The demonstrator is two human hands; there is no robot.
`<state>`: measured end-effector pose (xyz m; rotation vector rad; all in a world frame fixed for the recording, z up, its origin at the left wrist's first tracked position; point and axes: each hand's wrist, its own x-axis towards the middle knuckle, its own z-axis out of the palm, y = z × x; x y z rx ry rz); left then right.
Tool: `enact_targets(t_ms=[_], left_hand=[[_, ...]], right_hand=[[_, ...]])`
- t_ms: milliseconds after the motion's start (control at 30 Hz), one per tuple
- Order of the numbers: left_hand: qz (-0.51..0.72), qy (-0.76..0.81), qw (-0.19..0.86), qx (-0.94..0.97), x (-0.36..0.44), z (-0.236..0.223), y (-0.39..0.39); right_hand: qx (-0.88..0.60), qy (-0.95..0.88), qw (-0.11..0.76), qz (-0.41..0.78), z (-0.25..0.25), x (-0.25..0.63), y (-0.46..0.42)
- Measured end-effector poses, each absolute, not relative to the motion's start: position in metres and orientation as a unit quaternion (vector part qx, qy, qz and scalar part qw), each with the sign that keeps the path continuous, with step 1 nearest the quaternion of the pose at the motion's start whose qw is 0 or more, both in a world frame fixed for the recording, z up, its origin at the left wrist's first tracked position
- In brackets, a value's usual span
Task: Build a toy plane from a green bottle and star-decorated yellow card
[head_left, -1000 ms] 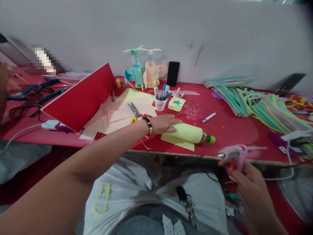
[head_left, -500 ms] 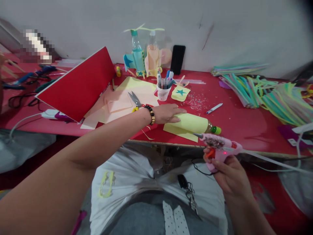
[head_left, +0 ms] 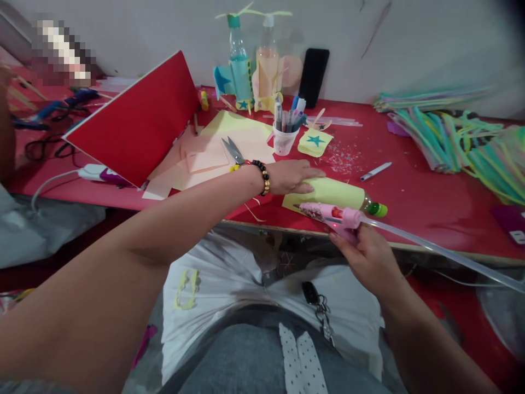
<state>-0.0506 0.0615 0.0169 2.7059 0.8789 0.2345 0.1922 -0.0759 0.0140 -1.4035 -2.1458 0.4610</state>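
Yellow-wrapped bottle (head_left: 334, 192) lies seemingly steadied under the flat left hand (head_left: 289, 178) while the right hand (head_left: 369, 260) grips a pink glue gun (head_left: 328, 214), tip toward it.

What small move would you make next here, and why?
Probably lower the tip of the pink hot glue gun onto the yellow paper: the right hand holds it just above, and the left hand rests on that paper, which is wrapped round the bottle, seemingly steadying it.
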Motion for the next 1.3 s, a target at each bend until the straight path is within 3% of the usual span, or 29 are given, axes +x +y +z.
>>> enact_targets(t_ms=[233,1300], left_hand=[[0.072,0.307,0.149,0.937,-0.049,0.019,0.060],[0.050,0.307,0.137,0.941,-0.047,0.026,0.058]], right_hand=[[-0.498,-0.827,0.235,0.108,0.011,0.181,-0.063],[-0.486,-0.859,0.141,0.071,0.024,0.167,-0.054]])
